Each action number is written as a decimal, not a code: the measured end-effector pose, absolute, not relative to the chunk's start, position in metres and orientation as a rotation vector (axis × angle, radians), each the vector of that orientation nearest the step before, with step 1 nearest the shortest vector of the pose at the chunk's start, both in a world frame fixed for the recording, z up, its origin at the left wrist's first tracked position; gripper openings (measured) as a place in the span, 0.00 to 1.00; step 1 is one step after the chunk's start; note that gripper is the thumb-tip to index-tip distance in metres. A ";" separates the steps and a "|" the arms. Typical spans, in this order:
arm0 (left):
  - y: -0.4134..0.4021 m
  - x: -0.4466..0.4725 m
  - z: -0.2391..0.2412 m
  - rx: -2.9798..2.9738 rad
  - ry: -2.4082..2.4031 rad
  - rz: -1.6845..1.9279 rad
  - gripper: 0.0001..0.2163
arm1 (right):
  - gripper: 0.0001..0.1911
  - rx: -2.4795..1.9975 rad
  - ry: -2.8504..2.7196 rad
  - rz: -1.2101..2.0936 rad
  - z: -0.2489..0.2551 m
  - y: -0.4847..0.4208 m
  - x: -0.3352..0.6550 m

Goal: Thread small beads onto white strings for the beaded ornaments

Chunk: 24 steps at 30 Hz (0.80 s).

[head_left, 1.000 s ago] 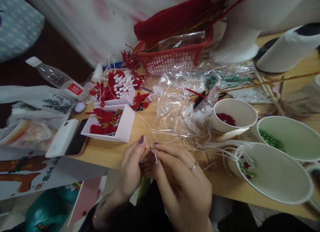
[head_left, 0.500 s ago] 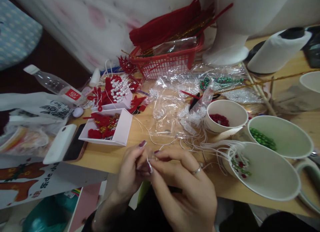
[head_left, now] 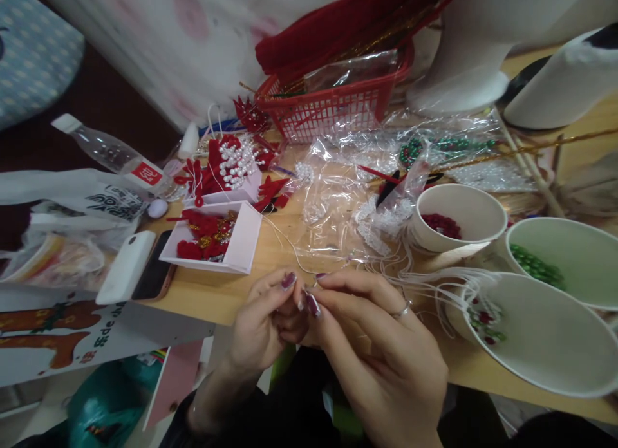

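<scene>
My left hand point(head_left: 263, 326) and my right hand point(head_left: 381, 351) meet at the front edge of the table, thumb and fingertips pinched closely together. A thin white cord point(head_left: 295, 253) runs over the table to the fingertips, and both hands seem closed on it. Whatever else sits between the fingertips is too small to make out. Just beyond them lies a clear plastic bag point(head_left: 333, 210) beside white lace-like trim point(head_left: 374, 223). To the right, more white cords point(head_left: 425, 277) trail into a paper cup point(head_left: 555, 345) holding white, red and green beads.
Paper cups of red beads point(head_left: 440, 226) and green beads point(head_left: 535, 266) stand at right. White boxes with red fuzzy pieces point(head_left: 246, 239), two phones point(head_left: 123, 268) and a plastic bottle point(head_left: 113, 153) are at left. A red basket point(head_left: 328, 116) sits behind.
The view has swung slightly, so the table things appear farther right. Both hands also appear a little farther right, still pinched together, with the fingertips slightly shifted.
</scene>
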<state>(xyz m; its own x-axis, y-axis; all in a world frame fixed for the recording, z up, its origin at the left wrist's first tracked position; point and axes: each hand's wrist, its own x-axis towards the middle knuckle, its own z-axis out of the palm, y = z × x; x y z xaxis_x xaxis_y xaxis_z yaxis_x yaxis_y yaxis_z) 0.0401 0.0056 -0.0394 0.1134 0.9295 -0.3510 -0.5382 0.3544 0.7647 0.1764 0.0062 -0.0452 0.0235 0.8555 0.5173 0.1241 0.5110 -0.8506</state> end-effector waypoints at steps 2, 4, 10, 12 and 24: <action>0.006 0.041 -0.039 0.512 0.938 1.132 0.22 | 0.09 -0.890 -1.449 0.708 -0.045 0.006 0.177; 0.006 0.042 -0.037 0.510 0.930 1.096 0.27 | 0.09 -0.879 -1.448 0.730 -0.045 0.006 0.177; 0.009 0.045 -0.032 0.515 0.851 1.008 0.35 | 0.10 -0.849 -1.492 0.800 -0.047 0.008 0.178; 0.010 0.045 -0.032 0.521 0.840 1.001 0.36 | 0.10 -0.845 -1.523 0.807 -0.047 0.009 0.179; 0.007 0.041 -0.034 0.523 0.766 0.982 0.31 | 0.11 -0.791 -1.434 0.961 -0.047 0.009 0.180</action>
